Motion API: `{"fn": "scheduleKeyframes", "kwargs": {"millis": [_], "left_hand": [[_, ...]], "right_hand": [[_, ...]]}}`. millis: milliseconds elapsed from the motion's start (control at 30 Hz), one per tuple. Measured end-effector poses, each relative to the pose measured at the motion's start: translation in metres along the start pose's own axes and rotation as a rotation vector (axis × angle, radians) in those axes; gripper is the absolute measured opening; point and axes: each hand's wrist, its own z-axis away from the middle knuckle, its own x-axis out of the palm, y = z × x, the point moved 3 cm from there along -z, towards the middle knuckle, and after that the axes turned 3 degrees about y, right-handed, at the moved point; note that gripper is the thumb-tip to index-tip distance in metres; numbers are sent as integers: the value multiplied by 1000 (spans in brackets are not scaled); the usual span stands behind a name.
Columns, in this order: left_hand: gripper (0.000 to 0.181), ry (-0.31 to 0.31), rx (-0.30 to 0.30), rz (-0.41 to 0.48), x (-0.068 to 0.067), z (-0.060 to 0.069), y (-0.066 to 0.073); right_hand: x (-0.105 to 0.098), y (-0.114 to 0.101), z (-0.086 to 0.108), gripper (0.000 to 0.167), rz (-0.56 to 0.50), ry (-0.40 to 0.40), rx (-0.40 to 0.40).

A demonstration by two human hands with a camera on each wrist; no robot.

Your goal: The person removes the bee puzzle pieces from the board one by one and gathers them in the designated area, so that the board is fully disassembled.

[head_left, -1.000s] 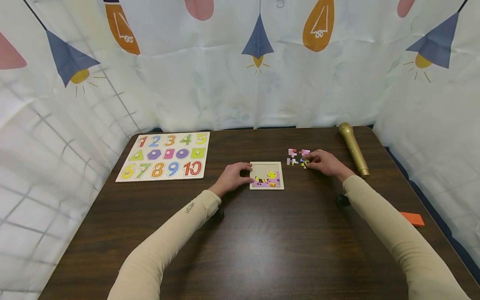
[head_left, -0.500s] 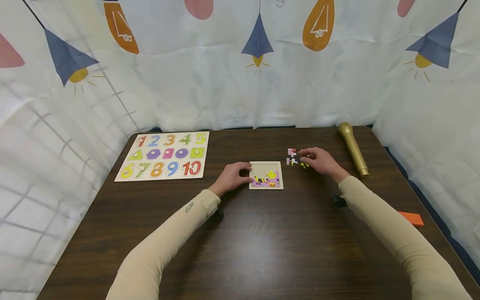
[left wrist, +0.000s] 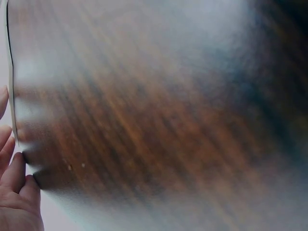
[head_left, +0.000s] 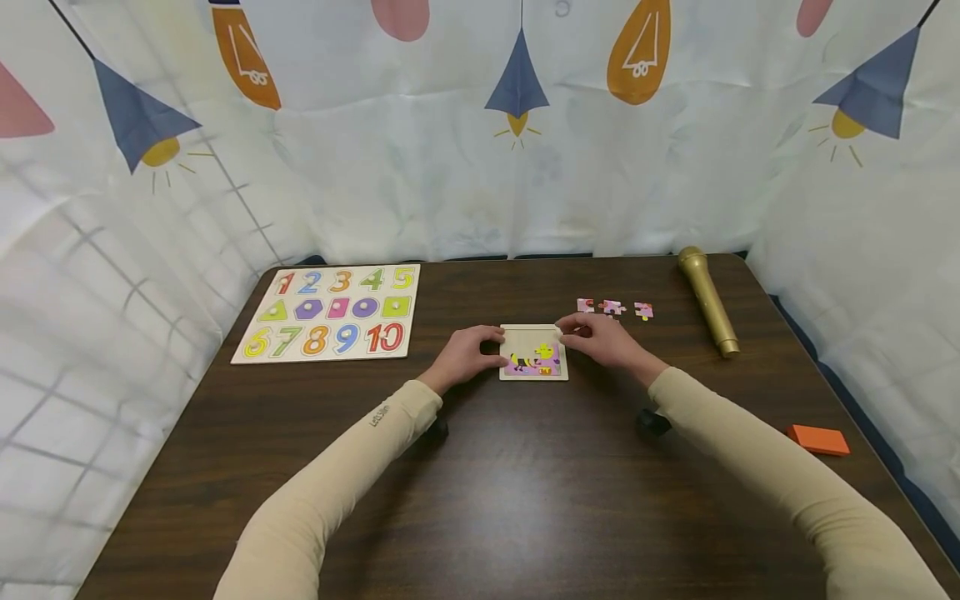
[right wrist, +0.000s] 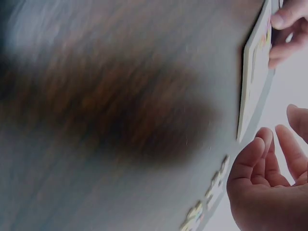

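Note:
A small square puzzle tray (head_left: 534, 378) with a pale wooden rim lies mid-table. Pieces of a yellow-and-black bee picture fill its lower part; bare wood shows at the top. My left hand (head_left: 467, 358) holds the tray's left edge between thumb and fingers. At the tray's upper right corner is my right hand (head_left: 603, 342), fingers bent; whether a piece is between them is hidden. Behind it lie loose puzzle pieces, among them a pink one (head_left: 585, 306), a middle one (head_left: 612, 307) and a right-hand one (head_left: 643, 311). The hand may cover others.
A number-and-shape puzzle board (head_left: 326, 313) occupies the far left of the brown table (head_left: 517, 500). A gold microphone (head_left: 708, 301) stretches along the far right. Nearer the right edge sits an orange block (head_left: 819, 440). Patterned white curtains (head_left: 420, 167) hang behind and beside the table.
My right hand has come left from the loose pieces to the tray's upper right corner, uncovering a piece farther right. The left hand and the tray have stayed put.

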Motion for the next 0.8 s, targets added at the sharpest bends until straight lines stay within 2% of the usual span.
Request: {"fn": "scheduleKeyframes", "kwargs": {"millis": [167,367,800], "left_hand": [[45,3,10,1,0,0,0],[45,-6,-11,4,1,0,-1],[45,-11,-25,9,1,-1,0]], "right_hand": [[10,-2,-4,38,22,-33,3],[16,-3,-4,38,24,-55,29],[21,-5,-6,41,47,-83,-4]]}}
